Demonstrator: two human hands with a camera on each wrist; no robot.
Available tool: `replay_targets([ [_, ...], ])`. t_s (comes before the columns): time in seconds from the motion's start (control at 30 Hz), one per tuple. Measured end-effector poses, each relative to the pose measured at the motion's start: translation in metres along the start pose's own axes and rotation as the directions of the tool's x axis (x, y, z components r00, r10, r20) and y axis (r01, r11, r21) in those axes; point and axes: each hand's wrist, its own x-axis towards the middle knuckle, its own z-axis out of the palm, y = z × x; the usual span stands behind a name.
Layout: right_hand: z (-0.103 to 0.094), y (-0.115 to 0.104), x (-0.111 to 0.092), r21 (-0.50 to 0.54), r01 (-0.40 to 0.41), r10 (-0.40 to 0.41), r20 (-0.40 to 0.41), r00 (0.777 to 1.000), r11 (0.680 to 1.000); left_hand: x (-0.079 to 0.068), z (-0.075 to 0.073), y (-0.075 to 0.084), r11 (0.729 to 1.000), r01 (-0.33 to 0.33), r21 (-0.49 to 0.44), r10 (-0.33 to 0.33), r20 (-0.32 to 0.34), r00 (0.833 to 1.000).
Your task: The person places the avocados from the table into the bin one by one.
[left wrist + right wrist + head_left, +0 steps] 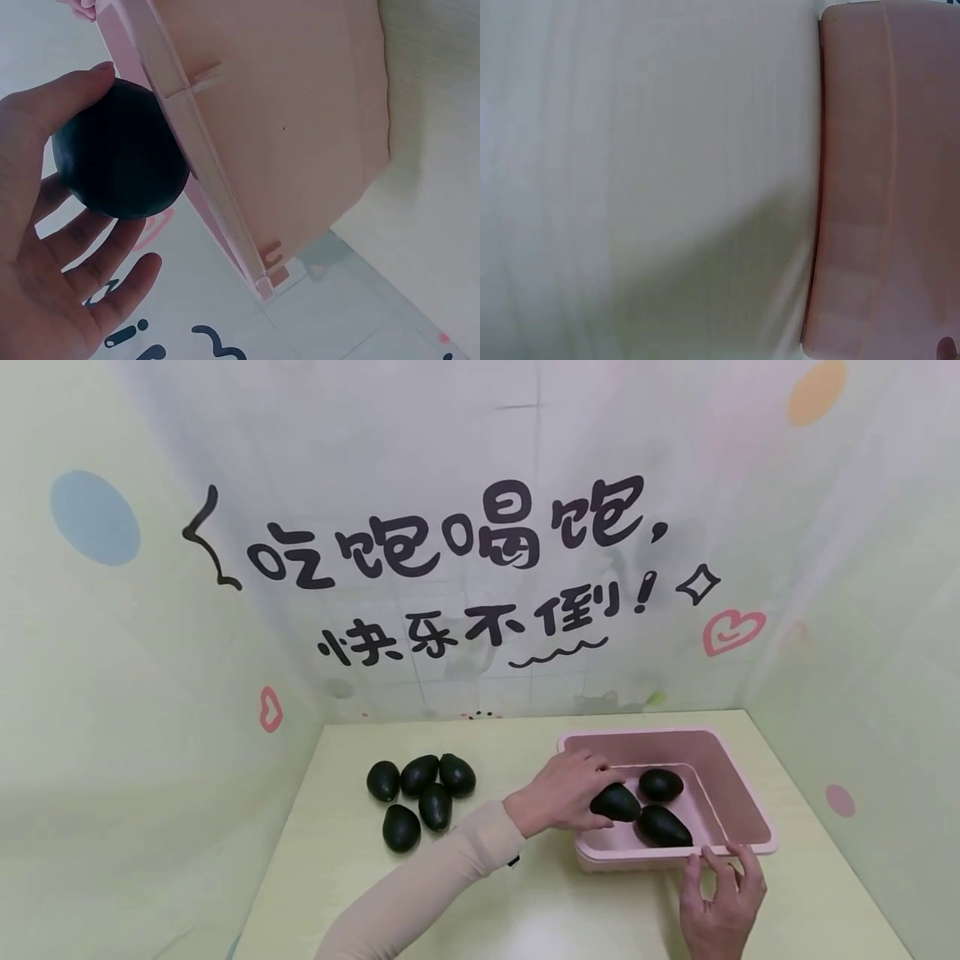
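Note:
My left hand (566,789) reaches over the left side of a pink plastic bin (750,785), holding a dark green avocado (615,802) between thumb and fingers. In the left wrist view this avocado (120,150) overlaps the bin's rim (187,135). Inside the bin lie two more avocados, one toward the back (661,785) and one near the front wall (664,827). At the front right of the bin, my right hand (723,897) grips the rim with its fingertips. Only a fingertip (946,349) of it shows in the right wrist view, by the bin's outer wall.
Several avocados (435,807) sit in a loose cluster on the left of the pale wooden table (525,902). A printed backdrop (480,460) with dark lettering rises behind the table, and similar sheets stand along both sides.

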Motion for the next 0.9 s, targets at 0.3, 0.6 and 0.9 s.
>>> replay_targets([
  [0.3,-0.001,-0.003,0.002,-0.011,-0.008,0.008,-0.002,1.000,1.000,0.007,0.003,0.005,0.999,-0.026,0.045,0.022,0.088,0.996],
  [0.6,0.000,-0.004,0.003,0.003,-0.004,0.004,-0.010,1.000,1.000,0.012,0.002,0.011,0.995,-0.057,0.079,0.048,0.108,0.993],
  [0.9,0.001,-0.009,0.005,0.010,0.002,-0.002,-0.020,1.000,1.000,0.012,0.000,0.008,0.996,-0.052,0.069,0.045,0.107,0.993],
])
